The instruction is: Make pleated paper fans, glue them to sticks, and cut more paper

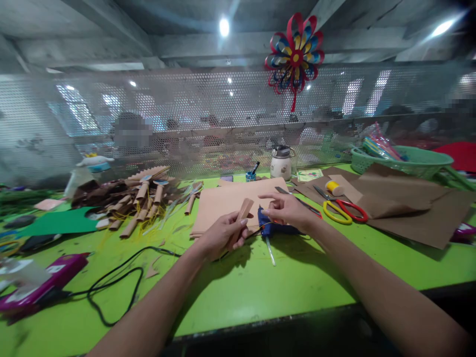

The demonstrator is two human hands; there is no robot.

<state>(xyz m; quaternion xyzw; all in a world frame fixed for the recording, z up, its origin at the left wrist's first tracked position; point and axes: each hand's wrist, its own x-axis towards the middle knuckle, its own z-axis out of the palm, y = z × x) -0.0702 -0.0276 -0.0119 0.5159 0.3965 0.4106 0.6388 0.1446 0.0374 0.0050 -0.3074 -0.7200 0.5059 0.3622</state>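
My left hand (pixel 225 233) is closed on a folded strip of brown paper (pixel 245 208), which sticks up between thumb and fingers. My right hand (pixel 284 208) hovers at a blue glue gun (pixel 267 228), index finger stretched out toward the left and the other fingers loosely bent. The glue gun rests on the green table, and a clear glue stick (pixel 270 252) pokes out of its near end. Whether my right fingertips touch the gun is hard to see. Behind both hands lies a stack of tan paper sheets (pixel 215 203).
Rolled brown paper tubes (pixel 143 208) with yellow strings are heaped left. A black cord (pixel 139 277) loops from a purple power strip (pixel 70 270). Scissors (pixel 347 210), yellow thread (pixel 334 188), brown paper (pixel 420 213) and a green basket (pixel 420 159) sit right. A bottle (pixel 281 163) stands behind.
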